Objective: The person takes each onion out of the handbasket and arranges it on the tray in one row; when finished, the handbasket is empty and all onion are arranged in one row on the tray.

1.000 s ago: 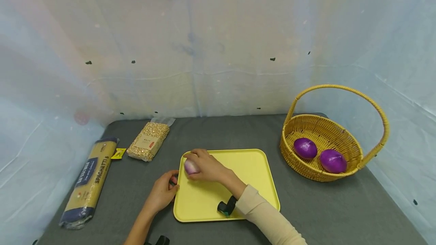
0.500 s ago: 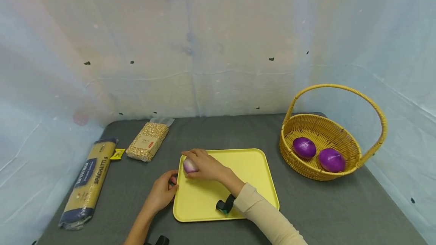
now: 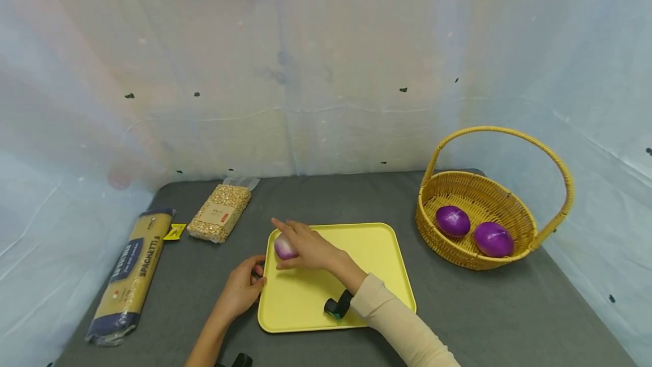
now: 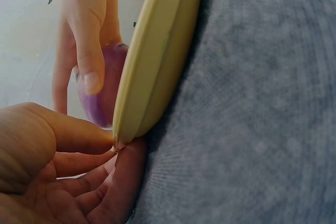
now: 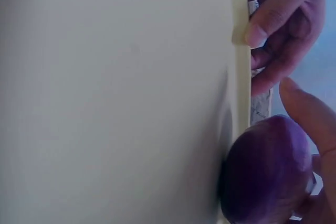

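Note:
A purple onion [image 3: 284,247] with a paler top sits on the yellow tray [image 3: 356,299], close to its left rim. Over the onion is my right hand [image 3: 311,249], its fingers and thumb spread around it. In the right wrist view the thumb stands off the side of the onion [image 5: 268,171]. My left hand [image 3: 240,287] pinches the tray's left edge. The left wrist view shows thumb and fingers meeting at the rim of the tray [image 4: 152,66], with the right hand [image 4: 86,35] beyond. The onion's far side is hidden by the right hand.
A wicker basket [image 3: 428,242] with a tall handle stands at the right, two purple onions [image 3: 493,239] inside. Left of the tray lie a bag of grains [image 3: 219,214], a spaghetti pack [image 3: 132,276] and a small yellow packet [image 3: 175,231]. A pale curtain [image 3: 326,72] hangs behind the grey table.
The right hand's fingers have spread and loosened from around the onion, which stays in place on the tray. The left hand keeps its hold on the tray edge.

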{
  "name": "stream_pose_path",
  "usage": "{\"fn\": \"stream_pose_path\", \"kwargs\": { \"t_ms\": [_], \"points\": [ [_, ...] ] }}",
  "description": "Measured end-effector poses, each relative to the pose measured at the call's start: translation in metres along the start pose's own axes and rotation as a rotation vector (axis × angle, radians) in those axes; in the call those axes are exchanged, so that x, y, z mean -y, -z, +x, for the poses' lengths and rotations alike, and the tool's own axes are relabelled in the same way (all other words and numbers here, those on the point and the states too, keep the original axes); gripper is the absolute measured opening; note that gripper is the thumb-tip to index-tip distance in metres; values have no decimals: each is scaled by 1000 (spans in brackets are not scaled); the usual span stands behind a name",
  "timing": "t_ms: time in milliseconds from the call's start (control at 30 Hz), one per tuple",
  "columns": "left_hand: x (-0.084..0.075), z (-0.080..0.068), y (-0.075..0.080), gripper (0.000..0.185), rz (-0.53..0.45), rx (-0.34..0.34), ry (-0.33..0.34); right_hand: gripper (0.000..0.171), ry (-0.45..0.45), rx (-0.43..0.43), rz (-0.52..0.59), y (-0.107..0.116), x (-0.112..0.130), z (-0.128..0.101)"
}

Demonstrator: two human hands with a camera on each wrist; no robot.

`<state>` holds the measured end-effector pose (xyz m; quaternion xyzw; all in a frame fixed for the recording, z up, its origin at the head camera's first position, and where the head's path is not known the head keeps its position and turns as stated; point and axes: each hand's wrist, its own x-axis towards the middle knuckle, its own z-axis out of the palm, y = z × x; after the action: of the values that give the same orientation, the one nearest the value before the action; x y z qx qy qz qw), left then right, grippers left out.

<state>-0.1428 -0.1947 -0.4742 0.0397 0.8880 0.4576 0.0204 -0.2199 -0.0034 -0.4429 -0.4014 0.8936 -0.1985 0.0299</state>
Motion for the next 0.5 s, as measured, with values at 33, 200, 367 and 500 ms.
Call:
{"fn": "stream_pose_path", "kwargs": {
  "t_ms": [33, 200, 367, 500],
  "points": [
    [0, 0, 0, 41, 2, 0, -1, 97, 1, -1, 5, 1, 0, 0],
    [0, -1, 0, 40, 18, -8, -10, 97, 1, -21, 36, 9, -3, -3],
    [1, -1, 0, 40, 38, -13, -25, 89, -20, -33, 75, 23, -5, -9],
    [0, -1, 1, 40, 47, -16, -33, 78, -25, -57, 99, 34, -7, -15]
  ]
}}
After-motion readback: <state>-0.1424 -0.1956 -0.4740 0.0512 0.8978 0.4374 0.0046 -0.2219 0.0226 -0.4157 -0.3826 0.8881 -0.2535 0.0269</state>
